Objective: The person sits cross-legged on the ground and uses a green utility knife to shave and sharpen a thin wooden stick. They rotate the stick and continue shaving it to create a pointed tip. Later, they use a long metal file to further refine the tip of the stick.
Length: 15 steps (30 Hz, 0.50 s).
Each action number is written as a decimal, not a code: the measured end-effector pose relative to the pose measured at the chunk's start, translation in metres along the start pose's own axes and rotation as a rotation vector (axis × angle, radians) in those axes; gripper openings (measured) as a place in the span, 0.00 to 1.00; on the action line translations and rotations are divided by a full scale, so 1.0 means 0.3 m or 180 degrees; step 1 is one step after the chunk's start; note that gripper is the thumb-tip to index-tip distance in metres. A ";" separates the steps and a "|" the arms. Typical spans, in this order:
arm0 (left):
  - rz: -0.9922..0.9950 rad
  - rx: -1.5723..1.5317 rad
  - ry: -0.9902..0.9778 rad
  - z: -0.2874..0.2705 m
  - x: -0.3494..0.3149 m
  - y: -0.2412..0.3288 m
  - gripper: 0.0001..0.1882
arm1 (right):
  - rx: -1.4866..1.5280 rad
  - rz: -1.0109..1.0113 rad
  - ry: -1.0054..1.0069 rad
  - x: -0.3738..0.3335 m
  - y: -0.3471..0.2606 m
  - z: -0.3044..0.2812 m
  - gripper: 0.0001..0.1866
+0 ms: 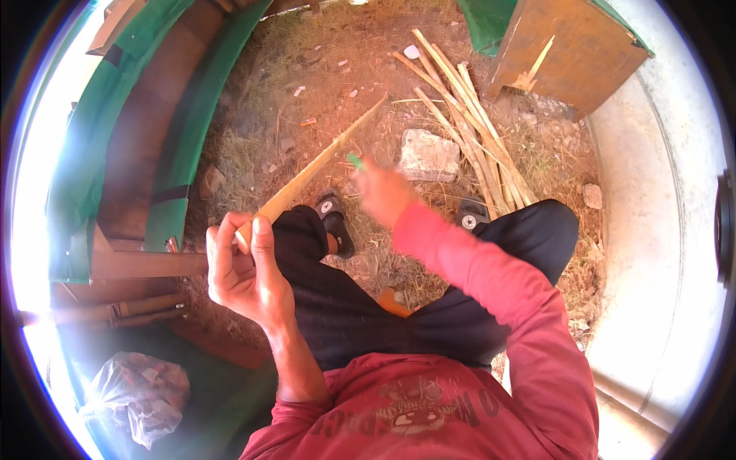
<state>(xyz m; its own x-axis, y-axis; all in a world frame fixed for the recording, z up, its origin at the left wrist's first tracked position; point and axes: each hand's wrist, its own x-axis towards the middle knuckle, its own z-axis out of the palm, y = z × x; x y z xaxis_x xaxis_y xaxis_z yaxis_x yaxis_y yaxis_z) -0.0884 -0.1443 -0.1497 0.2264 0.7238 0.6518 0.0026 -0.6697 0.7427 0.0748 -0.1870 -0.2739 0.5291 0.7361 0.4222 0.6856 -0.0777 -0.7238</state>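
Note:
My left hand [249, 268] grips the near end of a long, pale wooden stick [314, 165] between thumb and fingers. The stick slants away to the upper right and narrows to a darker tip over the ground. Just right of its far half is my right hand [383, 192], closed and smeared by motion. A small green piece [354, 161] sticks out of its fingers toward the stick; the rest of that thing is hidden in the hand. Whether it touches the stick I cannot tell.
Beyond my right knee lies a pile of similar sticks [479, 130], beside a pale stone block [429, 155]. A brown board [567, 57] stands at the far right near a white wall [652, 230]. Green sheeting [192, 123] runs along the left, with a clear plastic bag [142, 395] nearer.

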 end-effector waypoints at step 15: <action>0.0081 0.0042 -0.0190 -0.014 -0.021 -0.001 0.08 | -0.0365 0.0438 -0.0528 0.052 0.131 -0.008 0.14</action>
<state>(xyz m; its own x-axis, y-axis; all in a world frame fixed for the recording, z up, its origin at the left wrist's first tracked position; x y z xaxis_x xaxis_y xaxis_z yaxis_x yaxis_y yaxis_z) -0.0938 -0.1481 -0.1534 0.2841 0.6955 0.6600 0.0088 -0.6902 0.7235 0.1113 -0.1803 -0.2945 0.5385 0.8129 0.2217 0.6701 -0.2536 -0.6976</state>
